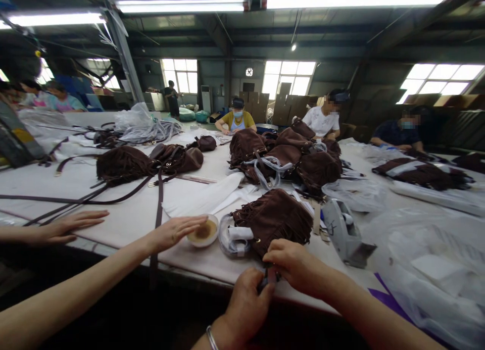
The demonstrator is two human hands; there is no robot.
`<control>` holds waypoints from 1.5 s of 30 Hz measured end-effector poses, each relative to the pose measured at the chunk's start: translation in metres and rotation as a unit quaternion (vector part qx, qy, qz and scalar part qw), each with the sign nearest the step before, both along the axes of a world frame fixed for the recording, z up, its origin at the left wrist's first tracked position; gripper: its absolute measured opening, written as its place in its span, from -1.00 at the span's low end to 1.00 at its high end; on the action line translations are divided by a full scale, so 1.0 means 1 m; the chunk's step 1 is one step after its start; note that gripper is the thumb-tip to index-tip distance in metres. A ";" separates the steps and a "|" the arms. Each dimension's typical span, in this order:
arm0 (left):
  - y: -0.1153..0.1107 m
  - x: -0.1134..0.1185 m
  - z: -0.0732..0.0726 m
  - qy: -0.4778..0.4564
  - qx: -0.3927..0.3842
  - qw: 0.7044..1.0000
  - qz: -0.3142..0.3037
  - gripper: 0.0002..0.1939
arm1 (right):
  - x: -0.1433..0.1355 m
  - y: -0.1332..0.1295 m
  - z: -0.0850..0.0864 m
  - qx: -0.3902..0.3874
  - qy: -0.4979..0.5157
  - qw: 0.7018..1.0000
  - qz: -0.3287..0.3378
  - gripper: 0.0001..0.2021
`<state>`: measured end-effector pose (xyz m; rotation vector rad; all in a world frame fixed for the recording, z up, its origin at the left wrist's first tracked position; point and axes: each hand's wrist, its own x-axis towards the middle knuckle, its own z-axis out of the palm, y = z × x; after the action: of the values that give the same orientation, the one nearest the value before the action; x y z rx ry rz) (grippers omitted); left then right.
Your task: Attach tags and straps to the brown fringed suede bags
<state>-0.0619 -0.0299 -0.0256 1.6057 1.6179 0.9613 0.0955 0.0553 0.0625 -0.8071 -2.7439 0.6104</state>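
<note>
A brown fringed bag lies in front of me near the table edge, with a strap wrapped in clear plastic and white paper beside it. My left hand, wearing a silver bangle, is closed on a small dark piece just below the bag. My right hand pinches the same piece from the right, its fingers close to the bag's lower edge. The fingers partly hide this piece, so I cannot tell its exact kind. A white bowl with a brownish inside stands left of the bag.
A co-worker's hand reaches to the bowl; another hand is farther left. More brown bags are heaped behind. A grey tape dispenser and clear plastic lie right. Long dark straps cross the table's left side.
</note>
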 end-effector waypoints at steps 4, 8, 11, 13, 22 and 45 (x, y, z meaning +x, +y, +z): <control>-0.002 -0.002 0.003 0.000 -0.001 1.000 -0.011 -0.83 | -0.009 0.008 0.005 0.085 -0.122 0.987 0.068 -0.85; -0.003 -0.003 0.003 -0.004 0.001 1.000 -0.016 -0.81 | -0.012 0.011 0.001 0.129 -0.130 0.979 0.093 -0.88; -0.003 -0.003 0.001 -0.008 0.000 1.000 -0.012 -0.80 | -0.009 0.010 -0.001 0.121 -0.120 0.981 0.095 -0.88; -0.002 -0.003 0.002 -0.009 -0.003 1.000 -0.010 -0.76 | -0.008 0.008 -0.002 0.121 -0.120 0.981 0.092 -0.89; 0.002 -0.002 0.010 -0.019 -0.023 0.999 -0.012 -0.73 | -0.008 -0.015 -0.028 0.231 -0.116 0.962 0.086 -0.95; -0.006 -0.001 -0.003 0.019 -0.001 0.999 -0.036 -0.82 | -0.031 0.011 0.007 0.005 -0.270 0.960 0.076 -0.87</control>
<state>-0.0628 -0.0360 -0.0285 1.6777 1.5754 0.8966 0.0644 0.0660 0.0693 -0.8717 -3.3249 0.4522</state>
